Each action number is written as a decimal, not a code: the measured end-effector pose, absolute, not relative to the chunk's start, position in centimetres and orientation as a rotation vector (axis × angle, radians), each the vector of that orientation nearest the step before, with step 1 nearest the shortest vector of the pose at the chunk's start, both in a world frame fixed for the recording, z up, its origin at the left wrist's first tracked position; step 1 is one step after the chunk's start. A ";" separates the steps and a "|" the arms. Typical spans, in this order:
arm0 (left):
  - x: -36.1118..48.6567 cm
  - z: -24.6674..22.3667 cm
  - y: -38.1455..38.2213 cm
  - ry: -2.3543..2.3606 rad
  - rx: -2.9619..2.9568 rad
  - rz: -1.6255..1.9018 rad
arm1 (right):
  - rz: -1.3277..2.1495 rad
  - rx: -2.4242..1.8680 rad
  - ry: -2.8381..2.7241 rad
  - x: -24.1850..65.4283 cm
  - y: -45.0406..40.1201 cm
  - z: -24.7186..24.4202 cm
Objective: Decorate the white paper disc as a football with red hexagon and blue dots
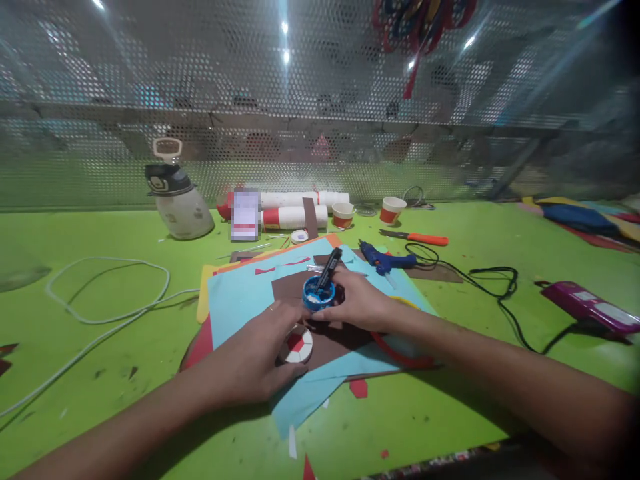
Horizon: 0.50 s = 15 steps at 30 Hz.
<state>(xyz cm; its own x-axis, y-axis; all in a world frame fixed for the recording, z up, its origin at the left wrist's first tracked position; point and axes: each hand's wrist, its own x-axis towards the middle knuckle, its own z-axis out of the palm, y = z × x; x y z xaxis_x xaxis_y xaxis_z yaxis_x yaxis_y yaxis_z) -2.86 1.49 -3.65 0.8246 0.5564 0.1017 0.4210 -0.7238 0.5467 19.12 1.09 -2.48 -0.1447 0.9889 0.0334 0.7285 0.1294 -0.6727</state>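
Observation:
Over the brown paper, my left hand [257, 350] curls its thumb and fingers around a round white disc [301, 357] with a red shape in its middle and dark lines, like a soccer ball face. Just beyond it, a small blue round pot [320, 305] has whitish and blue stuff inside. My right hand [360, 300] closes on the pot's right side, its thumb in front. A black marker [329, 268] stands tilted in or against the pot. Brown paper [287, 288] lies beneath on light blue sheets [235, 307].
Behind stand a bottle [183, 210], paper cup stacks [295, 218] and two paper cups [343, 215]. To the right lie a blue glue gun [385, 259], orange-handled pliers [427, 239] and a purple corded device [590, 307]. A white cable [125, 313] loops at left.

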 end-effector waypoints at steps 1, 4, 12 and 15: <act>-3.0 -3.5 1.4 0.740 2.510 0.322 | 0.720 -1.634 -1.957 18.7 1.5 -2.5; -3.5 -3.0 1.4 0.852 2.562 0.245 | 0.765 -1.573 -2.021 17.9 2.8 -2.4; -4.2 -1.6 1.6 0.980 2.585 0.080 | 0.816 -1.534 -2.102 17.4 6.8 -2.0; -3.9 -2.0 1.5 0.932 2.616 0.081 | 0.806 -1.556 -2.120 17.4 7.5 -2.3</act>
<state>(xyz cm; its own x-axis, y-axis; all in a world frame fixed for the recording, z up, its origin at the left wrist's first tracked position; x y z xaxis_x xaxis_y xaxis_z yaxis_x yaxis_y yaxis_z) -3.86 1.49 -1.99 0.7806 0.6215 -0.0661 0.6008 -0.7169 0.3537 17.43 7.48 -2.26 -0.3086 0.9509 -0.0250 0.7273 0.2190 -0.6504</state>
